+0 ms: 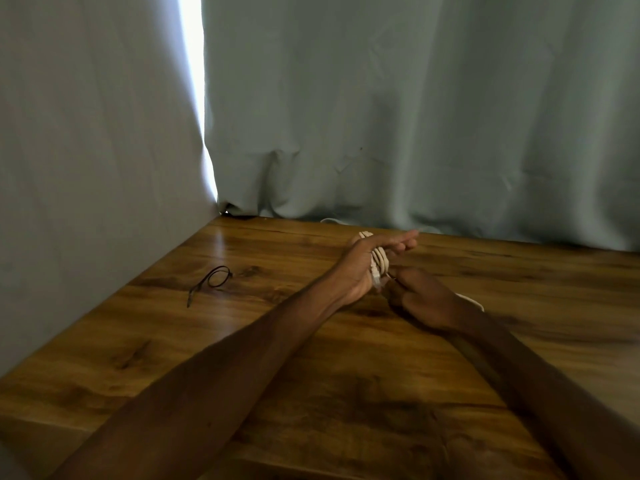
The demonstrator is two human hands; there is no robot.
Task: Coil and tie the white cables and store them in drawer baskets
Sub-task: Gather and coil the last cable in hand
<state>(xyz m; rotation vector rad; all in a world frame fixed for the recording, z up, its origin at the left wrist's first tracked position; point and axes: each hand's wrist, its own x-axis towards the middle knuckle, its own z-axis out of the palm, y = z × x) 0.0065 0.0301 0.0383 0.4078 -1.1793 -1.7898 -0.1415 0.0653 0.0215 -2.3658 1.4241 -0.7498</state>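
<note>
We keep the white cable point(378, 262) wound round our flat, straight-fingered left hand point(358, 263) near the desk's point(138, 341) far edge, our right hand point(419, 299) pinching its loose end, the black tie point(211, 280) lying nearer our left

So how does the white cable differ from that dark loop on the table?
The cable is white and thick; the loop is dark and thin. The cable is wound in several turns round the left hand; the loop lies free on the table, a single turn. Both are curled.
</note>
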